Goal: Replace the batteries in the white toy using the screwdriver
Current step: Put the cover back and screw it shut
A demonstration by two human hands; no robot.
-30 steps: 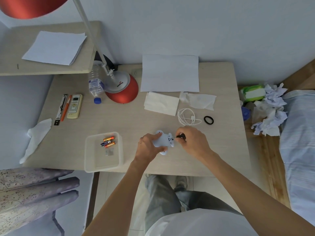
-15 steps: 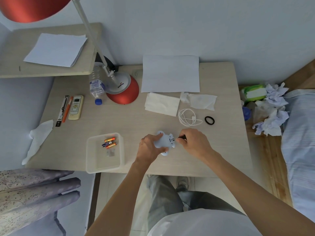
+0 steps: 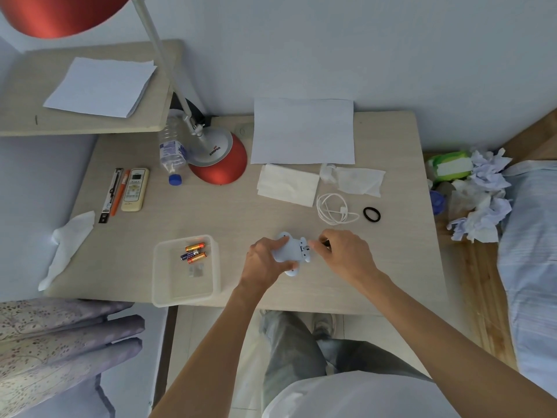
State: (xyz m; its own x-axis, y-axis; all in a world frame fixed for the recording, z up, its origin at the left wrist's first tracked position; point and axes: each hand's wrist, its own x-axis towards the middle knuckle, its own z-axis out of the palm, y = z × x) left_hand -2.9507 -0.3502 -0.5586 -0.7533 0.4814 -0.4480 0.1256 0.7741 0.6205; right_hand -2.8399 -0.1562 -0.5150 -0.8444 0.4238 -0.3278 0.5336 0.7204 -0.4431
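The white toy (image 3: 290, 252) lies on the wooden desk (image 3: 241, 212) near its front edge, with my left hand (image 3: 262, 260) gripping its left side. My right hand (image 3: 343, 254) pinches a small dark screwdriver (image 3: 325, 244) whose tip points left into the toy's open battery bay. Most of the screwdriver is hidden in my fingers. Left of the toy stands a clear plastic tray (image 3: 168, 285) that holds three batteries (image 3: 194, 252) and a small clear part.
A red desk lamp (image 3: 218, 158), a water bottle (image 3: 172, 149), a remote (image 3: 135, 189) and pens sit at the back left. Paper (image 3: 303, 131), tissues (image 3: 287, 184), a white cable (image 3: 333, 209) and a black hair tie (image 3: 371, 214) lie behind the toy.
Both hands and the toy stay in nearly the same place; my right fingers have shifted slightly on the screwdriver at the toy.
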